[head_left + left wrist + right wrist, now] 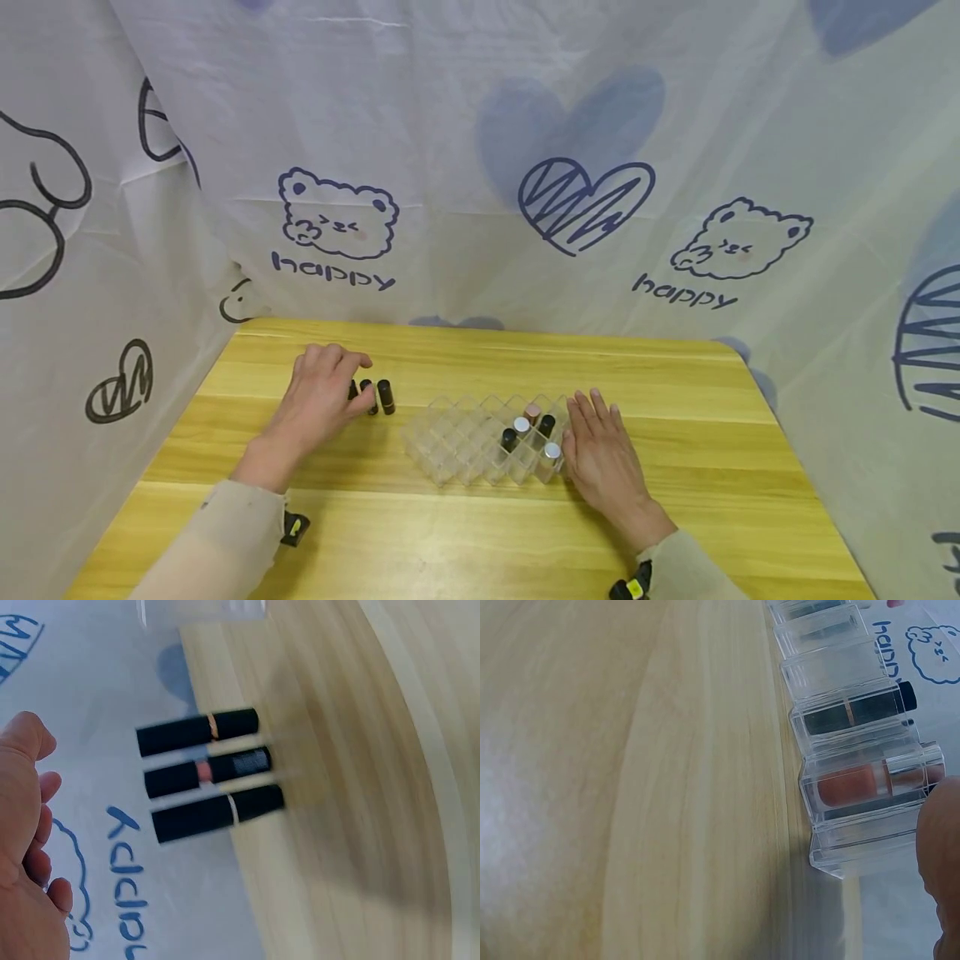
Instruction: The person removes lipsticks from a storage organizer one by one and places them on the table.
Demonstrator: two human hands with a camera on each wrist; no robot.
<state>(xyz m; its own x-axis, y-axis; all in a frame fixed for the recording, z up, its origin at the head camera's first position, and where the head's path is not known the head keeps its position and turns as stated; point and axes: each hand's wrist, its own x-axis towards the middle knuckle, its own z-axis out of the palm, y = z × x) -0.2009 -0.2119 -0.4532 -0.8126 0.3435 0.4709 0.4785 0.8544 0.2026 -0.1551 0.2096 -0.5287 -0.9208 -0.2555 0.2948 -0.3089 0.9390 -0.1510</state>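
Observation:
Three black lipsticks [196, 732] stand upright in a row on the left of the table; in the head view my left hand [318, 392] partly covers them. That hand is beside them with fingers loosely bent and thumb apart, and the left wrist view shows a gap between it and the tubes. At mid-table is a clear lipstick organizer [442, 454] with diamond-shaped compartments. Its right end holds several tubes, among them a black-capped one [509, 439] and a silver-capped one with an orange-red body [847, 786]. My right hand [600, 454], fingers extended, rests against the organizer's right end.
The wooden table [420, 542] has a yellow grain. Behind it and to the left hangs a white cloth [450, 267] printed with hearts, bears and lettering.

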